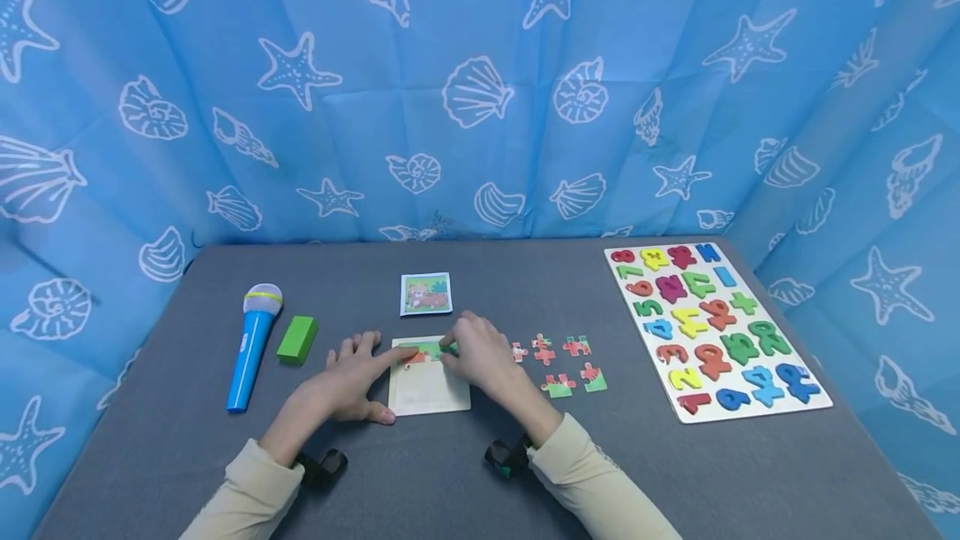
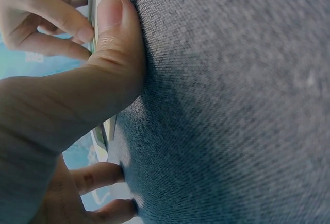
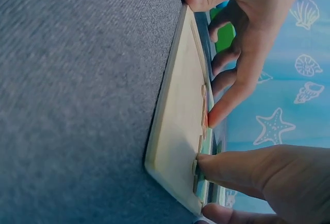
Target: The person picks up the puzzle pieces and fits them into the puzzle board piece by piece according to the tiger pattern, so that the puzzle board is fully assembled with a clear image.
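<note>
A pale wooden puzzle board (image 1: 431, 394) lies on the table, with a few red and green jigsaw pieces (image 1: 422, 353) along its far edge. My left hand (image 1: 348, 377) is spread at the board's left side, its index fingertip on the pieces and its thumb by the near left corner. At the far right corner, my right hand (image 1: 483, 352) pinches a green puzzle piece (image 3: 196, 168) between thumb and fingers, low against the board; the hand covers most of that piece. In the left wrist view, the left thumb (image 2: 116, 44) rests along the board's edge.
Several loose jigsaw pieces (image 1: 557, 384) lie right of the board. Behind it is a small picture card (image 1: 425, 294). A toy microphone (image 1: 251, 348) and green block (image 1: 297, 340) are on the left; a tray of coloured numbers (image 1: 716, 332) lies far right. A blue curtain (image 1: 480, 148) surrounds the table.
</note>
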Demonstrator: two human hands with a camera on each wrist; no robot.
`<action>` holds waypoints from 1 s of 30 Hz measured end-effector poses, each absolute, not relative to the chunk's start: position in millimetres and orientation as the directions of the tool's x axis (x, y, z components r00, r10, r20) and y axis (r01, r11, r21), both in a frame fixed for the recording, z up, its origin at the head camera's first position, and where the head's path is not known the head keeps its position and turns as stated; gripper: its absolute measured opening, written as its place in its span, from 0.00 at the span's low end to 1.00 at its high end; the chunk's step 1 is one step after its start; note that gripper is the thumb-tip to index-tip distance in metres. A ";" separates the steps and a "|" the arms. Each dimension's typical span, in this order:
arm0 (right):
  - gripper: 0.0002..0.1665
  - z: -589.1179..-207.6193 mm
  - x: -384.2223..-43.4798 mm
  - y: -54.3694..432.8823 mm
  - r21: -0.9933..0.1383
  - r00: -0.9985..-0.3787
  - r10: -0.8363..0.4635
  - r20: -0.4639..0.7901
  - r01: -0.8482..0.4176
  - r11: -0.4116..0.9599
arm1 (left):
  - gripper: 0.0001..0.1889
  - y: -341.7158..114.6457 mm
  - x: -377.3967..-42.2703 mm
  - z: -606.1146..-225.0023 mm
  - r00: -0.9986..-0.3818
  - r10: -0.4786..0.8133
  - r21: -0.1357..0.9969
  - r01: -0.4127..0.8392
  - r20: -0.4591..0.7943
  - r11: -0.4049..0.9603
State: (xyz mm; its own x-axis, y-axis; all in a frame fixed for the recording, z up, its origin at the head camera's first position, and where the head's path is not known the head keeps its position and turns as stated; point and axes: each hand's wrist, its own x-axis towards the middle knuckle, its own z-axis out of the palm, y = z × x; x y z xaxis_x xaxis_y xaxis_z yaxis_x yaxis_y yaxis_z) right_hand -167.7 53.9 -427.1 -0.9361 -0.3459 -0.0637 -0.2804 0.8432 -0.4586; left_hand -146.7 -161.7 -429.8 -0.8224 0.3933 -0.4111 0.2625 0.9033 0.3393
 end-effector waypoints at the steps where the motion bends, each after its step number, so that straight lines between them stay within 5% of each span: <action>1: 0.11 -426.4 -167.1 53.4 -0.465 -0.939 -0.338 -0.063 -0.272 0.842 | 0.50 -161.7 -146.8 -429.5 -0.822 0.394 0.339 0.263 -0.411 0.903; 30: 0.11 -432.4 -170.0 59.8 -0.568 -0.942 -0.329 -0.065 -0.236 0.789 | 0.54 -160.0 -146.2 -429.2 -0.826 0.370 0.343 0.230 -0.426 0.910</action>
